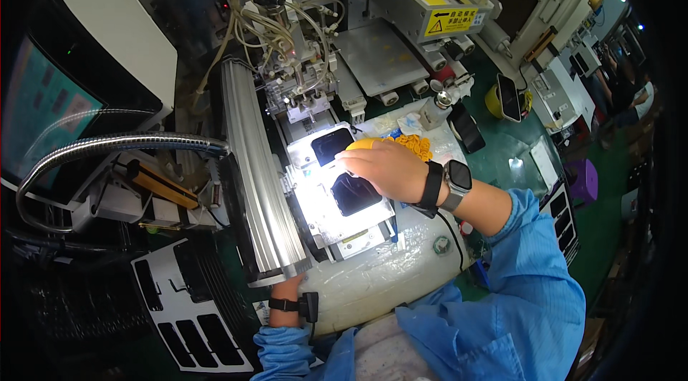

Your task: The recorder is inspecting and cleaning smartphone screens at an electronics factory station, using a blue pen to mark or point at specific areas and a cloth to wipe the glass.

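My right hand [383, 168] reaches over a brightly lit white metal fixture plate [309, 198]. Its fingers are bent together above a dark glass panel [355, 195] lying on the plate; what they pinch, if anything, is hidden by the hand and the glare. A yellow finger cot [363, 143] shows at the fingers. Farther back on the same fixture sits a second dark glass panel [332, 144]. Of my left hand [289, 286] only the part by the wrist shows; the rest goes out of sight behind a long silver ribbed housing [261, 173].
Behind the fixture stands a machine head [297, 73] with tubes. A flexible metal hose [122, 141] arches at left. White trays with dark panels [193, 309] lie lower left. Yellow finger cots [413, 146], a metal-topped bottle [435, 110] and a black device [467, 128] stand right.
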